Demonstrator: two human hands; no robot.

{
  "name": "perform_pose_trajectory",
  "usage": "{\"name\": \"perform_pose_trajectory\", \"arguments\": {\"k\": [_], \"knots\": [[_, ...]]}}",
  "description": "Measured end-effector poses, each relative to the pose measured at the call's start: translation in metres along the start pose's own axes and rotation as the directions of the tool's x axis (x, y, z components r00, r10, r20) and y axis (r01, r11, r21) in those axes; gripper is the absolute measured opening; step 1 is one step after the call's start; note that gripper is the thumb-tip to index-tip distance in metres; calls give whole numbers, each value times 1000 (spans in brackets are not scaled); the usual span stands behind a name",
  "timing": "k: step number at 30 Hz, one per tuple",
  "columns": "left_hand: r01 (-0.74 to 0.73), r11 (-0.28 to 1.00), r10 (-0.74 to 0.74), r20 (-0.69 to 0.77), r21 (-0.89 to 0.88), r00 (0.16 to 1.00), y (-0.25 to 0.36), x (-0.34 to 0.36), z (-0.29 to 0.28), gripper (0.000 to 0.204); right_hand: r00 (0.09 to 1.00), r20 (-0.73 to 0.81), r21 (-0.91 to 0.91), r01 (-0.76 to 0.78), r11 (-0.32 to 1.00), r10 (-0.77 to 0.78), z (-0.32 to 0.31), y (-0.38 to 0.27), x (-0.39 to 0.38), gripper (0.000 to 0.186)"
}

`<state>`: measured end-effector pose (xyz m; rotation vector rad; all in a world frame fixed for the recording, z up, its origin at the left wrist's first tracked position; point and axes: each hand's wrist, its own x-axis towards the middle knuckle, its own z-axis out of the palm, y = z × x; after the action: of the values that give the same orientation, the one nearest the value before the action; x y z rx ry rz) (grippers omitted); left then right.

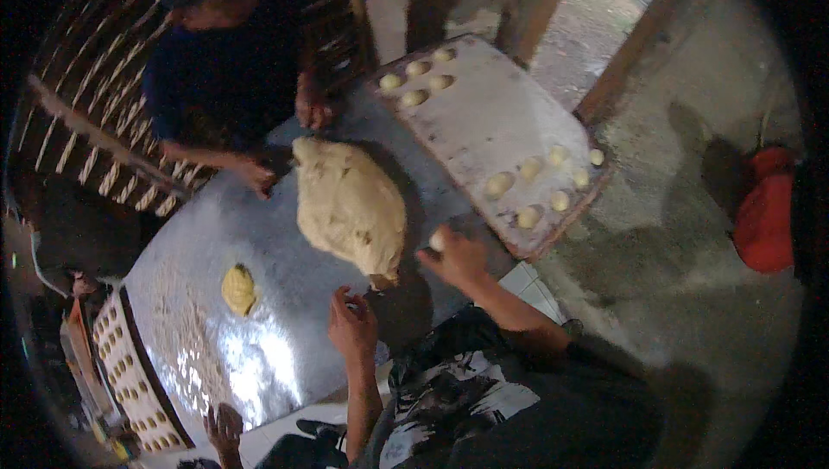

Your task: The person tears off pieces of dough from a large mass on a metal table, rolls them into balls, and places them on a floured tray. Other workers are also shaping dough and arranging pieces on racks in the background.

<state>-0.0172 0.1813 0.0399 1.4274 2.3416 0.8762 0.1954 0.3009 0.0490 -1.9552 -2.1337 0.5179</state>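
Observation:
A large lump of pale dough (350, 201) lies on the grey metal-topped table (285, 262). Just beside its near, ragged tip is my left hand (352, 329), its fingers loosely bent and apart, with nothing visible in them. To the right of the lump, my right hand (460, 262) is closed around a small dough ball (437, 241), held over the table between the lump and the board. A smaller yellow dough piece (238, 289) rests on the table's left part.
A floured board (484, 110) with several dough balls adjoins the table's far right. Across stands a co-worker (224, 80), both hands near the lump. Another person's hand (224, 428) is at the near left edge, by a tray (129, 339) of small pieces. A red object (765, 210) stands far right.

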Motion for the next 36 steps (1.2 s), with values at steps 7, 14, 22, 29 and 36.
{"name": "perform_pose_trajectory", "arguments": {"k": [7,14,22,29,36], "knots": [[-71,957,68,18,281,998,35,6,56,53,868,-481,370,76,926,121,-90,91,102,38],[-4,997,-2,73,74,997,29,10,79,39,697,-694,-113,-356,928,183,-149,280,173,66],[207,972,-190,148,-112,971,44,-16,44,43,483,801,585,-757,290,-354,28,13,0,47],[-594,744,423,472,307,774,120,-63,-52,59,593,671,577,-795,-189,-445,134,-41,-4,33],[-735,513,859,254,-445,445,45,27,66,36,853,522,842,-518,151,16,38,0,-107,25]]}}
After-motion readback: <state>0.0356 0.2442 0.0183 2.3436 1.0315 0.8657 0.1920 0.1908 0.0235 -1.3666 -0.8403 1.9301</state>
